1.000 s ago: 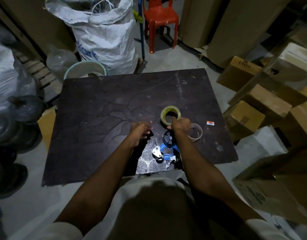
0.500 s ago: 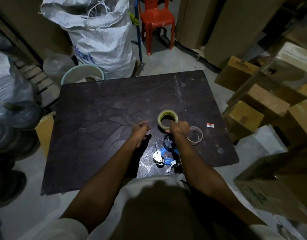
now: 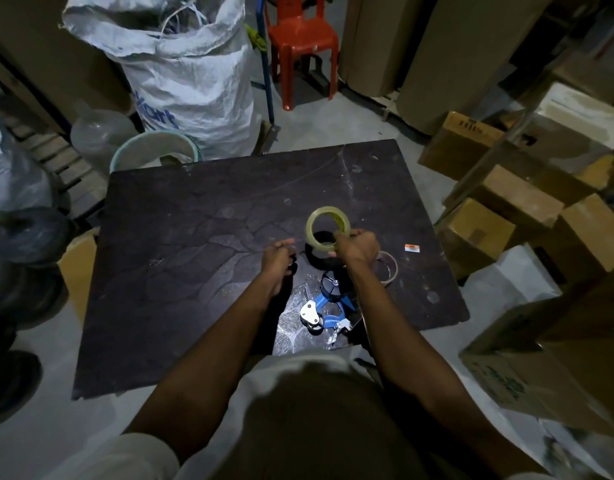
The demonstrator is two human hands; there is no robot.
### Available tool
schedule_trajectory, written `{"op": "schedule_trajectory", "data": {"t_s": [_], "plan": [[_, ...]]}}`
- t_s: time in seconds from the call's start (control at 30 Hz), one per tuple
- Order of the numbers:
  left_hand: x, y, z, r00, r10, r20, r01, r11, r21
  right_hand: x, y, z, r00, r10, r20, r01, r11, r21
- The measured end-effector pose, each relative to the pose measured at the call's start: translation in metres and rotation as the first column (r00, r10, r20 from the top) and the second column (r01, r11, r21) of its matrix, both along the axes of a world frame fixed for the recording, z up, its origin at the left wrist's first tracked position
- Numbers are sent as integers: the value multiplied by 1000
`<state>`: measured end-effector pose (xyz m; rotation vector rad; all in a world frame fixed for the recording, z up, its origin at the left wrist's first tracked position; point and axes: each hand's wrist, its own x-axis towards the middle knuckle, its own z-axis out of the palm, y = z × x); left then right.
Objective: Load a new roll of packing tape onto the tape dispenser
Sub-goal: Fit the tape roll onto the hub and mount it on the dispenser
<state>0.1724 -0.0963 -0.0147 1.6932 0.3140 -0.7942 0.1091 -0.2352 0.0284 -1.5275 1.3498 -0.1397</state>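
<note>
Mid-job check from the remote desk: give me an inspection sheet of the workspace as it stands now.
Surface: dark, cracked, scuffed tabletop.
Job's things: clear yellowish roll of packing tape, held above the table; blue tape dispenser with black hub lies at the near edge, hub bare.
Clutter: empty cardboard tape core right of the dispenser; small orange-and-white label; crumpled clear tape scraps.
Grippers: right hand grips the roll; left hand closed, seems to pinch the tape's end, unclear.
Cables: nothing seen.
Surroundings: white woven sack, red plastic chair, pale bucket, brown cardboard boxes.
</note>
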Motion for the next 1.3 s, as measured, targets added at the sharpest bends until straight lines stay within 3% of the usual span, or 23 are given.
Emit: {"op": "schedule_trajectory", "data": {"t_s": [0.17, 0.27, 0.4, 0.6, 1.03, 1.2, 1.3], "plan": [[1, 1, 8, 998, 54, 34, -51, 994, -95, -14, 4, -1, 1000, 11, 3, -11, 1000, 1], [1, 4, 11, 996, -42, 72, 50, 993, -107, -23, 3, -1, 999, 41, 0, -41, 999, -8], [-4, 9, 16, 983, -183, 5, 182, 975, -128, -34, 4, 0, 997, 81, 0, -81, 995, -50], [-28, 13, 9, 996, -93, -14, 88, 975, -205, -49, 9, -1, 994, -46, 99, 45, 999, 12], [-65, 15, 7, 981, -137, 140, 151, 983, -101, -75, 18, -4, 949, -185, 254, 157, 979, 126], [-66, 16, 7, 959, -79, 270, 62, 995, 73, -79, 20, -5, 951, -174, 256, 155, 983, 94], [-59, 16, 10, 973, -4, 233, 12, 999, -33, -82, 21, -3, 938, -194, 289, 164, 979, 123]]}}
